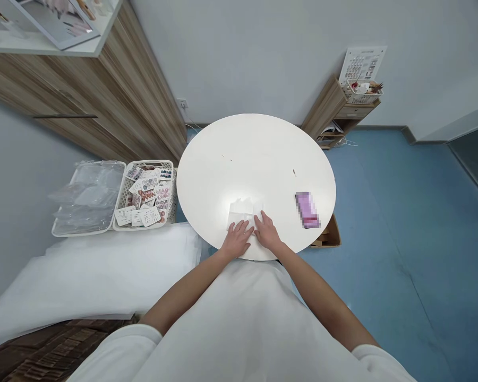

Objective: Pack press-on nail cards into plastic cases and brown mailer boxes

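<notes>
A round white table (255, 154) stands before me. Near its front edge lies a small clear packet with a white card (242, 210). My left hand (236, 240) rests flat on the packet's near side with fingers spread, holding nothing. My right hand (266, 230) lies beside it, fingers stretched out, touching the packet's right corner. A purple object (307, 209) lies on the table to the right of my hands, blurred.
Left of the table, a white basket (146, 195) holds several nail-tip cards, next to a tray of clear bags (88, 197). A white padded surface (91, 276) lies below them. A wooden cabinet (115, 95) and a small shelf (342, 109) stand by the wall. A cardboard box (330, 236) sits under the table.
</notes>
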### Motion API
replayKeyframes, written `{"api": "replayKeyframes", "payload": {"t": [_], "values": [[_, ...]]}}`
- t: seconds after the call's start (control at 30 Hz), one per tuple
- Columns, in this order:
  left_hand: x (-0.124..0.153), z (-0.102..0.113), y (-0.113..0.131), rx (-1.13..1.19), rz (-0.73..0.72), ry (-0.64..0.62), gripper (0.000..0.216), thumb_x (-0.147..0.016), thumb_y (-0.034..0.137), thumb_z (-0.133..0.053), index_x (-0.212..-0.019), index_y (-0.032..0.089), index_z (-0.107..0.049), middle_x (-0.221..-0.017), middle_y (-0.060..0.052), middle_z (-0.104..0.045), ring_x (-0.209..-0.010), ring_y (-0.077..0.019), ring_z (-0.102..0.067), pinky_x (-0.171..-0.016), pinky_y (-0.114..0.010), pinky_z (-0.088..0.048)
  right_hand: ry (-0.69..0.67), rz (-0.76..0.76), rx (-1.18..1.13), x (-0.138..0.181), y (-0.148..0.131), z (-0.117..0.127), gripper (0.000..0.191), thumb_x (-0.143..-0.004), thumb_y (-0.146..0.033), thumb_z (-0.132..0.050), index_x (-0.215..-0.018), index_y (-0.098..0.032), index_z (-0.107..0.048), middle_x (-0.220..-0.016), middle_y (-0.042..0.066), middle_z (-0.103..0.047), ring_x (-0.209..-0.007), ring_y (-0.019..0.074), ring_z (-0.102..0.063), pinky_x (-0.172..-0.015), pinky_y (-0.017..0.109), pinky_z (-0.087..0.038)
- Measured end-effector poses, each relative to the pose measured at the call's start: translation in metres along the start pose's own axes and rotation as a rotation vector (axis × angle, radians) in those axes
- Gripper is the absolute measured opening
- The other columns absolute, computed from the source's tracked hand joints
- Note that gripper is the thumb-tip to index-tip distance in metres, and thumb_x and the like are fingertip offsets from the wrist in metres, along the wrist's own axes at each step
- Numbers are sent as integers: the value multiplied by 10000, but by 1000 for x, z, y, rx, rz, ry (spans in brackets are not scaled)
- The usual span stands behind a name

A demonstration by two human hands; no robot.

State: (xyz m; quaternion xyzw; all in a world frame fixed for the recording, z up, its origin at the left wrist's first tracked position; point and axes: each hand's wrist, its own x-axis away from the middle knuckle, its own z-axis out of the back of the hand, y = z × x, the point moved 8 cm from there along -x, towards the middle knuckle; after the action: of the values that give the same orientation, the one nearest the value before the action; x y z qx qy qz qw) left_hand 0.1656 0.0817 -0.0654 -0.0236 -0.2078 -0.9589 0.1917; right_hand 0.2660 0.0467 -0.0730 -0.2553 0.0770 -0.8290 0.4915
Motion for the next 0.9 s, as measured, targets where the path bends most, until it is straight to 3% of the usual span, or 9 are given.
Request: {"api": "replayKeyframes", "payload": {"t": [0.07,0.13,0.2,0.33,0.43,0.63,0.77,0.9], "values": [[12,-1,-15,55,186,37,609,-713,317,-543,-1281,269,-326,-1421,-101,-211,-1297,-316,-161,-1009,-524,-128,-16,1,34,4,-3,-9,564,-817,-204,-406,-1348,-229,-217,-1445,86,-132,-1264,262,-231,-917,394,-333],[30,-5,-36,175,461,78,692,-711,395,-544,-1316,244,-243,-1432,-138,-141,-1290,-354,-151,-965,-553,-203,-25,-22,35,5,-1,-15,573,-824,-186,-379,-1358,-235,-179,-1449,76,-131,-1267,252,-233,-929,398,-314],[46,-14,-53,361,691,120,756,-714,450,-538,-1329,210,-171,-1410,-182,-154,-1273,-358,-197,-924,-534,-290,-28,-25,27,5,-1,-18,582,-821,-183,-378,-1361,-241,-170,-1451,65,-130,-1270,251,-227,-936,399,-303],[49,-26,-70,765,885,233,770,-723,462,-551,-1311,214,-121,-1334,-181,-267,-1165,-258,-410,-871,-381,-415,-22,-12,6,2,1,-17,585,-813,-199,-398,-1358,-233,-186,-1447,63,-150,-1259,253,-243,-936,394,-301],[43,-30,-82,914,1011,270,823,-692,495,-586,-1298,211,-106,-1264,-166,-340,-1083,-215,-486,-800,-318,-465,-17,-12,-25,2,3,-16,579,-808,-204,-411,-1350,-232,-208,-1442,64,-166,-1258,248,-246,-941,394,-290],[35,-32,-94,994,1053,216,690,-704,454,-603,-1245,207,-253,-1117,-122,-474,-795,-118,-579,-645,-257,-490,-23,8,-117,8,3,-22,567,-804,-203,-422,-1338,-247,-235,-1428,55,-214,-1273,219,-239,-984,388,-236],[28,-27,-87,1067,941,145,391,-724,383,-587,-1042,176,-492,-937,-69,-576,-663,-95,-559,-588,-242,-466,0,9,-150,12,3,-24,554,-808,-206,-409,-1335,-248,-242,-1424,53,-222,-1273,214,-241,-1007,388,-198],[18,-15,-69,1056,796,123,198,-694,316,-596,-829,173,-572,-772,-16,-593,-626,-96,-542,-565,-227,-447,15,-8,-165,12,2,-22,546,-801,-210,-420,-1325,-241,-268,-1409,54,-246,-1266,212,-238,-1008,372,-193]]}}
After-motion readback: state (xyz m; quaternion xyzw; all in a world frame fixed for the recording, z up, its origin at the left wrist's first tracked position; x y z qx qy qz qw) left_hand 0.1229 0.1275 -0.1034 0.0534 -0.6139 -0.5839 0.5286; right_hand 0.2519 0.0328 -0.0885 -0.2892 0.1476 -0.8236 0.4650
